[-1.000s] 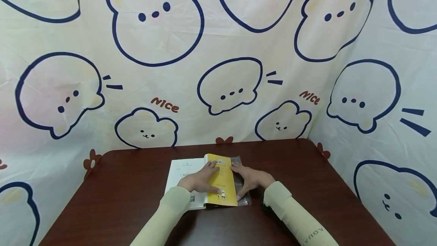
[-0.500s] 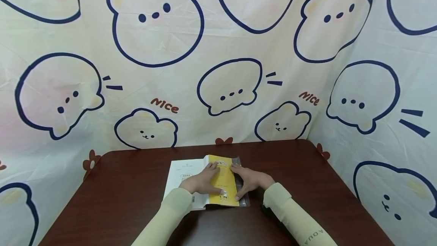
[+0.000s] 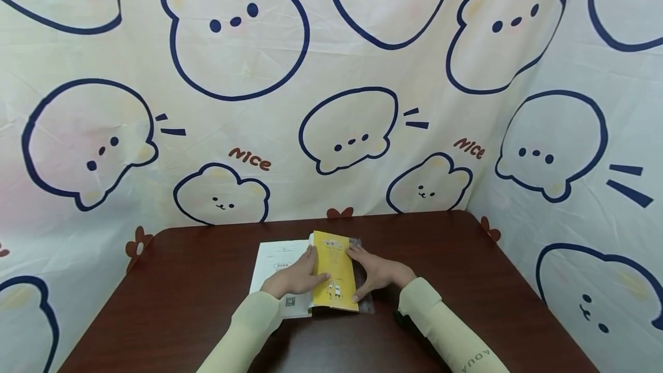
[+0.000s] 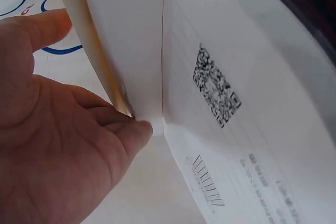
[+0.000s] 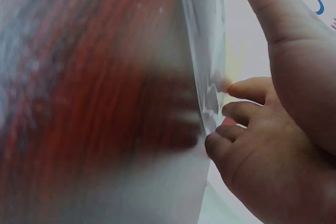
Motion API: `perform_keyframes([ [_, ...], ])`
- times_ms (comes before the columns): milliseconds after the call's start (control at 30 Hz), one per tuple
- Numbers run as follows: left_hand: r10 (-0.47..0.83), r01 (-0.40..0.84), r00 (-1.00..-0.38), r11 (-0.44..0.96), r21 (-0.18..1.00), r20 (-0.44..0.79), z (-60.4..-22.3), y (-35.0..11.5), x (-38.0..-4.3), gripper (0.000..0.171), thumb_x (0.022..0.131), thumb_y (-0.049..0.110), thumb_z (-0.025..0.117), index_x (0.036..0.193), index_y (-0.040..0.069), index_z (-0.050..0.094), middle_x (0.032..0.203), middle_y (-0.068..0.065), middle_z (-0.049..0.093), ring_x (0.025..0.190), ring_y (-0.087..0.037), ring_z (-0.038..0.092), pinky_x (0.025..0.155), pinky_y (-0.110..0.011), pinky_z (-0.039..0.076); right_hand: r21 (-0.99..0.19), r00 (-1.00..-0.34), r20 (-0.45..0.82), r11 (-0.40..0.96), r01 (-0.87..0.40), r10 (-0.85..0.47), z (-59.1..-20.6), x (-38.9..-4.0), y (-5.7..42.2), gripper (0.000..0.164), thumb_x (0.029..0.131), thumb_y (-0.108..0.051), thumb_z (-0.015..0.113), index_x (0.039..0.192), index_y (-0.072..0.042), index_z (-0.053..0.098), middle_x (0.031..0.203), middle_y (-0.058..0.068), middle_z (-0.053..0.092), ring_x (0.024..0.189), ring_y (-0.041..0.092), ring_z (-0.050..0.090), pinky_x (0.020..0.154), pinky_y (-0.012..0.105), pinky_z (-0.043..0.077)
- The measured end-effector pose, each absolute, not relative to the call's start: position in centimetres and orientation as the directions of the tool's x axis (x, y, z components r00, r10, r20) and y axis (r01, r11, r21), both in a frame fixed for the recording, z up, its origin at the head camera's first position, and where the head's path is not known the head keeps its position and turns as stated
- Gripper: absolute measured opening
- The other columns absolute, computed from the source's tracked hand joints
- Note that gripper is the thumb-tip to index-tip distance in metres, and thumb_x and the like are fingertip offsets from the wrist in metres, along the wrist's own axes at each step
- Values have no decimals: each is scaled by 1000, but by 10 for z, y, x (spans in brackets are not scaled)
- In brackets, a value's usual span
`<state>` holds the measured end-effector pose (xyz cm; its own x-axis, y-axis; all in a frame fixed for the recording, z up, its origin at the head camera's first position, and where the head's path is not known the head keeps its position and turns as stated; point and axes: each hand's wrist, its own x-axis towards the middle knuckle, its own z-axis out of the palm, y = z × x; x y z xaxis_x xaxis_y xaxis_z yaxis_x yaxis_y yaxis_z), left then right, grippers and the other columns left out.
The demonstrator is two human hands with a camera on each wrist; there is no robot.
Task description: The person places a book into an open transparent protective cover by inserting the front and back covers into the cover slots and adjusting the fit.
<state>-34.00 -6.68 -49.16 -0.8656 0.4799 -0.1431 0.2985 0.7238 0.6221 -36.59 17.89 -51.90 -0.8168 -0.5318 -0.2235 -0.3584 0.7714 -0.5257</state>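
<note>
A book lies open on the table, with a white page (image 3: 282,252) at left, bearing a QR code (image 4: 216,86), and a yellow cover (image 3: 334,263) raised at right. My left hand (image 3: 290,278) holds the book near the inner edge of the yellow part, thumb over the yellow face and fingertips (image 4: 139,132) at the page edges. Along the yellow cover's right edge, my right hand (image 3: 380,272) spreads thumb and fingers apart. Its fingertips (image 5: 228,109) touch the fold of a clear plastic book cover (image 5: 207,77), which shows beyond the yellow edge.
The dark brown table (image 3: 207,292) extends on all sides of the book. Behind it and to the sides hangs a pale cloth (image 3: 279,125) with cartoon bear outlines.
My left hand has drawn back left from the yellow face to its inner edge, uncovering the printed figures. My right hand and the yellow cover's right edge have shifted slightly left.
</note>
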Motion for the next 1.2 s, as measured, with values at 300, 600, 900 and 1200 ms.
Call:
perform_keyframes([
  [300, 533, 316, -836, 663, 679, -132, -493, -69, -342, 79, 98, 27, 51, 150, -10, 5, 159, -26, 2, 148, -36, 8, 118, -50, 16, -578, -793, -201, 723, -378, -575, -519, -366, 175, 122, 65, -52, 84, 156, -19, 10, 163, 1, 11, 148, 23, 16, 116, 48, 24],
  [600, 526, 323, -835, 706, 630, -161, -496, -60, -340, 81, 98, 31, 50, 149, -11, 5, 158, -27, -1, 148, -37, 4, 119, -50, 14, -577, -775, -189, 706, -410, -604, -521, -370, 172, 120, 67, -53, 82, 156, -17, 10, 163, 4, 8, 149, 26, 12, 116, 49, 24],
  [900, 508, 341, -837, 776, 530, -205, -495, -47, -337, 82, 97, 30, 50, 147, -16, 5, 155, -34, -5, 147, -43, 1, 118, -51, 15, -562, -775, -200, 718, -411, -600, -521, -369, 170, 118, 67, -52, 82, 156, -17, 12, 163, 4, 8, 150, 25, 10, 117, 48, 22],
  [1200, 444, 299, -860, 838, 457, -252, -493, -36, -331, 86, 96, 37, 52, 149, -13, 4, 157, -31, -7, 147, -42, -1, 116, -51, 21, -555, -768, -210, 720, -416, -605, -517, -368, 167, 118, 67, -51, 84, 155, -16, 15, 163, 6, 10, 150, 25, 10, 117, 49, 21],
])
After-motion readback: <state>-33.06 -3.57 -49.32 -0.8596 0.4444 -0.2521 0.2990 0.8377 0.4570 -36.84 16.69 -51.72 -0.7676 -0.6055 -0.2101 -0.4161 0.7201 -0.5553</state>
